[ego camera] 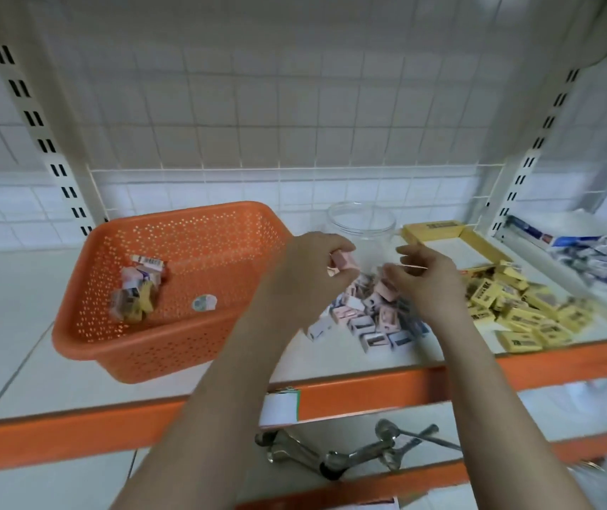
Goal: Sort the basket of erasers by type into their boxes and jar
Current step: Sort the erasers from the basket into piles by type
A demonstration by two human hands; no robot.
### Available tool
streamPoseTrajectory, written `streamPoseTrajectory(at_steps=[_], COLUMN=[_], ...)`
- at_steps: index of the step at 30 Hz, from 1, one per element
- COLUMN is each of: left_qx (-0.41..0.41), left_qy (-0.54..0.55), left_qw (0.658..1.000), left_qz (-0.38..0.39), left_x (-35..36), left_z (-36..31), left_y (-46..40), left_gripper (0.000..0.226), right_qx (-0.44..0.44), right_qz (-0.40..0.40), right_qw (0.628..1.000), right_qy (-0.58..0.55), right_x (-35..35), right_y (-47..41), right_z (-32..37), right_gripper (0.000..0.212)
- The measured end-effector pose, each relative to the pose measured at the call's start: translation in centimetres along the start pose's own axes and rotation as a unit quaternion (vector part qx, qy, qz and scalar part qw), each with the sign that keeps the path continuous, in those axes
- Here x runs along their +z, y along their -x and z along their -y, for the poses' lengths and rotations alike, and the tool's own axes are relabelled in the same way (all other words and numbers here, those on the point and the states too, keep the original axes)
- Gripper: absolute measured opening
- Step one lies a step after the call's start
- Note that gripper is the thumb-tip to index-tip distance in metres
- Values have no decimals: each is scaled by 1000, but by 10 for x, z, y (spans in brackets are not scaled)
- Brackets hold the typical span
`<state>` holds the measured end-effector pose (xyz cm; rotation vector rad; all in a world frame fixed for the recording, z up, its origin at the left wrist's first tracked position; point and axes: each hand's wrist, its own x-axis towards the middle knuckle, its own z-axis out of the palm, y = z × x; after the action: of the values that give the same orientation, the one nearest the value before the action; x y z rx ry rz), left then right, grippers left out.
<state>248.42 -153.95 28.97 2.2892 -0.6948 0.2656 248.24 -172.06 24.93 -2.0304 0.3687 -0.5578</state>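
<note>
Midway through the sort, a person's left hand point(316, 263) pinches a small pink boxed eraser point(344, 261) just in front of the clear plastic jar point(360, 220), while the right hand point(423, 277), fingers curled, pinches another pink eraser point(386, 290) above the heap of pink and white erasers point(368, 325) on the white shelf point(36, 344). A few erasers point(136, 292) remain in the perforated orange plastic basket point(169, 347). Yellow erasers point(522, 311) lie spilled beside the open yellow cardboard box point(478, 241). Next, it seems, both pink erasers must be lifted over the jar's rim and dropped inside.
</note>
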Motion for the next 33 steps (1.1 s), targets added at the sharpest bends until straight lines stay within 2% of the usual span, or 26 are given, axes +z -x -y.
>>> streamPoseTrajectory(at_steps=[5,10,17,20,23,26,28,31,33], left_qx=[-19,-62,-24,-47,-116,-166,-192,-208,-208], left_qy=[-1,-42,-30,-67,-110,-138,-154,-175,-181], left_qw=[1000,997,999,996,983,969,961,955,955], left_qz=[-4,9,-13,-27,-86,-117,-127,-122,-111], left_x=[47,74,15,-27,-66,-99,-117,-140,-151], left_z=[-17,-16,-29,-13,16,47,67,89,99], left_y=[4,-1,16,33,54,73,82,87,87], left_gripper=[40,43,26,22,20,19,18,18,19], right_qx=[-18,-3,-68,-98,-156,-228,-279,-354,-365], right_qz=[-51,-64,-37,7,66,155,237,334,394], right_qw=[997,995,993,990,981,960,931,863,820], right_qy=[-52,-77,-94,-99,-90,-46,14,137,199], right_x=[-22,-42,-33,-11,21,62,93,137,167], right_y=[16,32,26,21,18,14,11,6,6], right_z=[-14,-32,2,26,56,93,114,144,162], right_gripper=[12,18,14,15,16,14,13,21,24])
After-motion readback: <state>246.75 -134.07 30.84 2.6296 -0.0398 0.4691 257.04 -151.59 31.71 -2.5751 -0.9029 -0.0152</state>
